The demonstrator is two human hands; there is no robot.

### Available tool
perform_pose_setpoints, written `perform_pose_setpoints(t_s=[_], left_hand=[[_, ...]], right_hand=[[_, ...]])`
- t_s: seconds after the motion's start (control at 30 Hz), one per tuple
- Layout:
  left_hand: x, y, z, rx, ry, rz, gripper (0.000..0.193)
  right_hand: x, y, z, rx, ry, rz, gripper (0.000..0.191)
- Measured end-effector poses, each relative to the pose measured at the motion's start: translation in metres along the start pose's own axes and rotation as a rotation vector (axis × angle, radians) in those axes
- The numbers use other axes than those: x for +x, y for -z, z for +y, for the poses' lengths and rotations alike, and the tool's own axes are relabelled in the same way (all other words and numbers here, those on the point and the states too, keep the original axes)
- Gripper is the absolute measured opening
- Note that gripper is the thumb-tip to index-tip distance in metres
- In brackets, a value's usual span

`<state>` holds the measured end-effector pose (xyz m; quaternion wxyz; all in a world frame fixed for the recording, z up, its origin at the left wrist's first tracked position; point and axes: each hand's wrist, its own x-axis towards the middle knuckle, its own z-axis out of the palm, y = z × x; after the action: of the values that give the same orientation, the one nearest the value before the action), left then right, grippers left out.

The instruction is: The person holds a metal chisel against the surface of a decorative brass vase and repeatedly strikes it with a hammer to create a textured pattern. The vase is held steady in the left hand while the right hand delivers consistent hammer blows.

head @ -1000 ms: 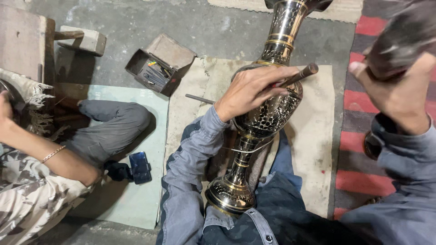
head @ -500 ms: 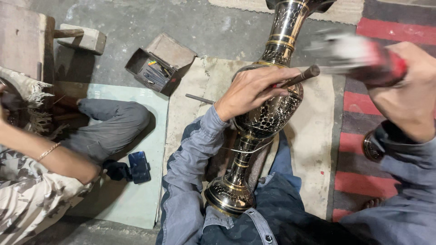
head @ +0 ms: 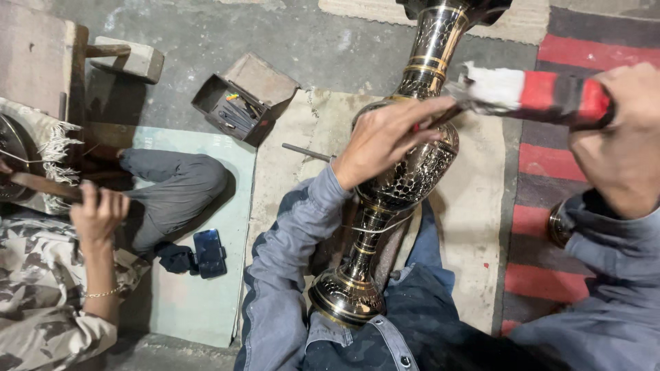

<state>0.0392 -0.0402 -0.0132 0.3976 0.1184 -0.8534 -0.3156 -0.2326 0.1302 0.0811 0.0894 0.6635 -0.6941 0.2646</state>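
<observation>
Over the brass vase (head: pixel 405 178), left hand (head: pixel 385 137) grip clamped on chisel, right hand (head: pixel 622 144) grip clamped on mallet (head: pixel 543 93), now swung down from earlier raised position.

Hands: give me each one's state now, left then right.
Left hand: closed on a thin punch, its tip on the brass vase.
Right hand: closed on the red-and-black taped mallet.
</observation>
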Motion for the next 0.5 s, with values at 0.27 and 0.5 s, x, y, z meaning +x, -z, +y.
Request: perform_pose_setpoints(t_s=[0.27,0.5], left_hand=[[0.019,0.024,0.0,-0.077,-0.075,-0.177,0.053],[0.024,0.029,0.0,-0.071,-0.092,-0.255,0.053]], right_hand=[[0.011,-0.016,-0.007,0.674,0.008,0.098,0.019],[0.004,-0.017,-0.014,0.308,-0.021,0.104,0.02]])
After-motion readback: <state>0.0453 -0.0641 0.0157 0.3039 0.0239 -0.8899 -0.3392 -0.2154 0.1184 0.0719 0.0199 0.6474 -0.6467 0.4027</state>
